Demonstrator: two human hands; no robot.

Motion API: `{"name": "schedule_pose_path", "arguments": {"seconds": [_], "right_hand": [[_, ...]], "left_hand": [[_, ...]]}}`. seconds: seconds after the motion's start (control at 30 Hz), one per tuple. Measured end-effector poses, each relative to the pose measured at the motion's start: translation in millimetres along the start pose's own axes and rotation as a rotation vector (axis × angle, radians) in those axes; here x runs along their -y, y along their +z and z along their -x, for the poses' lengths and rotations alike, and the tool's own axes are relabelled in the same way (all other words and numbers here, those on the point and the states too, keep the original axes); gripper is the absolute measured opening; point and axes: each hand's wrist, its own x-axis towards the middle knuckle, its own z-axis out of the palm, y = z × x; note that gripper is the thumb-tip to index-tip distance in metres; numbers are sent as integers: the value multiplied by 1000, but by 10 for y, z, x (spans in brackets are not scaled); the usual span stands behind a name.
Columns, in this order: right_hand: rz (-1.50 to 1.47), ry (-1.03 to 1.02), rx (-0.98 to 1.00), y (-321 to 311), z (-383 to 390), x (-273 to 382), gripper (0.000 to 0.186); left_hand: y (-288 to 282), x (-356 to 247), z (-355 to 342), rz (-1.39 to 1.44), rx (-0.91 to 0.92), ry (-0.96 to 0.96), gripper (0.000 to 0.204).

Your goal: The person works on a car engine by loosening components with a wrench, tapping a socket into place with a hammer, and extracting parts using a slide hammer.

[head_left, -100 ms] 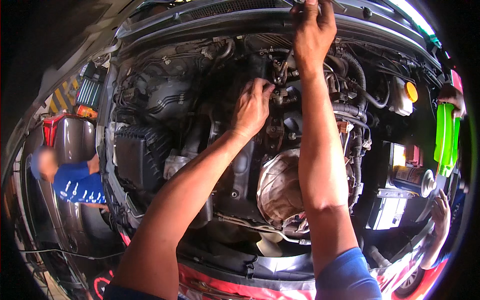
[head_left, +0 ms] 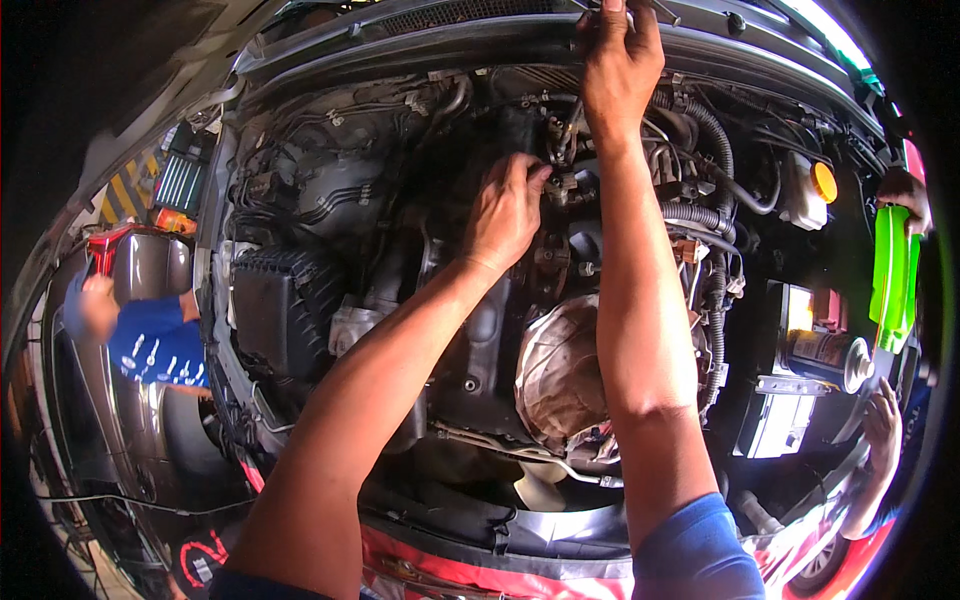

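Over an open engine bay, my left hand has its fingers bent and pinched beside a metal fitting near the middle of the engine; what is in them is hidden. My right hand reaches to the top edge, fingers closed round a dark item that I cannot make out, by the black cowl. Below my hands lie the black engine cover and a crumpled, stained cloth. Corrugated hoses run right of my right forearm.
A spray can lies on the battery. A reservoir with yellow cap sits at right. Someone's hands are by a bright green bottle and the right edge. A blue-shirted person is beside a dark car at left.
The person at left has shifted upward a little in the picture. My hands and forearms are almost where they were, the left hand very slightly higher.
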Motion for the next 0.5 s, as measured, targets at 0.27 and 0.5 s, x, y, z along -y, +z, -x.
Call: {"name": "schedule_pose_path", "arguments": {"seconds": [0.27,0.5], "right_hand": [[38,-19,44,1,-25,16,16],[83,44,71,6,-16,65,19]], "left_hand": [[25,-23,-40,94,-30,-66,17],[18,-41,-55,3,-18,-82,17]]}}
